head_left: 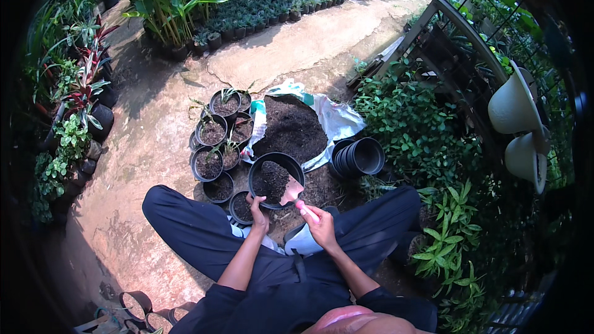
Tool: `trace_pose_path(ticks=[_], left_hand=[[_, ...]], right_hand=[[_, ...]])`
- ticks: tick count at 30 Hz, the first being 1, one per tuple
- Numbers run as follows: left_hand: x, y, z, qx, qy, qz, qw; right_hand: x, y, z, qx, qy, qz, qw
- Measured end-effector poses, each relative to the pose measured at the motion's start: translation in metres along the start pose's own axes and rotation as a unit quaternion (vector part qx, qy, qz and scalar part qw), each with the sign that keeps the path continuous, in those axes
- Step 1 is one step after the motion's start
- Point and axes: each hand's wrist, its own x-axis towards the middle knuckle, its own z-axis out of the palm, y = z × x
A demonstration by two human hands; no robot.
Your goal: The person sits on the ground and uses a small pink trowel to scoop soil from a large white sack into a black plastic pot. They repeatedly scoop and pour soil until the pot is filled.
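Note:
My left hand [258,213] grips the side of a round black plant pot [299,167], its thumb at the rim. Dark soil [272,176] shows inside the pot. In my right hand [321,229] is a trowel [292,192] with a pink handle, its fingers wrapped round it. The trowel's blade reaches over the near right rim into the pot, against the soil. Just beyond the pot lies an opened white sack [337,117] holding a heap of dark soil [289,125].
Several small potted plants [211,131] cluster left of the sack. A stack of nested black pots [365,156] lies on its right. Leafy shrubs [408,105] and a metal frame [470,25] with two pale hats [513,102] border the right side. More pots [135,303] stand at lower left.

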Motion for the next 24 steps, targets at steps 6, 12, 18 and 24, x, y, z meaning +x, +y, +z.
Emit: trace_pose_path(ticks=[6,12,18,24], left_hand=[[0.001,0.004,-0.01,0.016,-0.015,-0.019,1.0],[-0.006,0.007,-0.014,-0.007,0.005,-0.055,0.998],[-0.001,0.004,-0.016,-0.008,-0.007,-0.038,0.999],[-0.003,0.006,-0.014,-0.015,-0.007,-0.017,1.0]], right_hand=[[-0.01,0.029,0.008,0.053,-0.02,0.002,0.998],[-0.001,0.01,-0.002,-0.03,-0.058,-0.003,0.998],[-0.004,0.011,0.008,-0.046,-0.026,-0.04,0.998],[-0.008,0.012,0.014,-0.027,-0.034,-0.008,0.999]])
